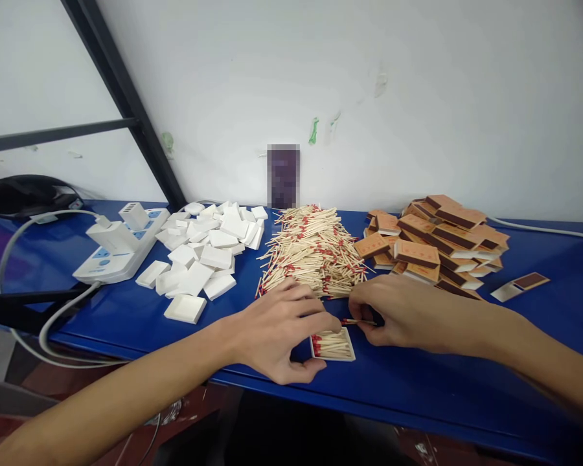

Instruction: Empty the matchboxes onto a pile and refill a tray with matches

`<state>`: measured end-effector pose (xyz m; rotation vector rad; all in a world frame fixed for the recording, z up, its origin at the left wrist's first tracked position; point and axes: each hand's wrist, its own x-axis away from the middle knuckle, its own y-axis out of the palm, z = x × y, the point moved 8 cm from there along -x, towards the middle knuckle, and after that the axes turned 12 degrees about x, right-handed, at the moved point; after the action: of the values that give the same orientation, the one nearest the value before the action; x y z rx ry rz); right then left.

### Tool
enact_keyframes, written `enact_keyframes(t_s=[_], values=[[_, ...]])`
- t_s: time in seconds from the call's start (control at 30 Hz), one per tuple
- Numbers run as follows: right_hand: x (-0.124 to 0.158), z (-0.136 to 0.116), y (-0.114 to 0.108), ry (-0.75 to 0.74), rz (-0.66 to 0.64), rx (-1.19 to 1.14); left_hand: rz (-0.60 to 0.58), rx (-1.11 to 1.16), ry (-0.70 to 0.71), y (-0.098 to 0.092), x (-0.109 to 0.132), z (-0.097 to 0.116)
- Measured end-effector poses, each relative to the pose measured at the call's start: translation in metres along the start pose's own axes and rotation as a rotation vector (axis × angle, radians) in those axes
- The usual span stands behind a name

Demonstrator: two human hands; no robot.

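A small white matchbox tray [334, 355] holds a layer of red-tipped matchsticks near the table's front edge. My left hand [284, 330] grips this tray from its left side, thumb at the near corner and index finger over the far edge. Just beyond the tray's far right corner, my right hand [393, 314] pinches a few matchsticks [352, 321], their red heads pointing left. Behind both hands rises a large heap of loose matchsticks [311, 249].
Empty white trays [194, 278] lie piled at left, beside a white power strip [126, 252] with plugs and cables. Orange-brown matchbox sleeves [418, 252] are stacked at right, and one more sleeve [519, 286] lies apart. A wall [369, 97] bounds the blue table [442, 382] behind.
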<state>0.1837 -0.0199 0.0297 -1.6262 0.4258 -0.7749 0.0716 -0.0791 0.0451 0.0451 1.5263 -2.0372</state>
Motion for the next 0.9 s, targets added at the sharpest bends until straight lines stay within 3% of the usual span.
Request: enact_keyframes(t_s=[0.2, 0.33, 0.5, 0.77, 0.9], values=[[0.009, -0.003, -0.015, -0.030, 0.083, -0.010, 0.009, 0.008, -0.022, 0.000, 0.000, -0.002], [0.017, -0.028, -0.031, -0.151, 0.184, -0.083, 0.026, 0.003, -0.057, 0.000, 0.001, -0.007], [0.011, -0.052, -0.020, -0.209, 0.147, -0.007, 0.044, 0.015, -0.093, 0.000, 0.001, -0.011], [0.012, -0.044, -0.014, -0.262, 0.173, -0.154, 0.042, 0.016, -0.049, -0.001, 0.002, -0.009], [0.014, -0.044, -0.011, -0.306, 0.267, -0.202, 0.018, -0.009, -0.046, 0.000, 0.003, -0.010]])
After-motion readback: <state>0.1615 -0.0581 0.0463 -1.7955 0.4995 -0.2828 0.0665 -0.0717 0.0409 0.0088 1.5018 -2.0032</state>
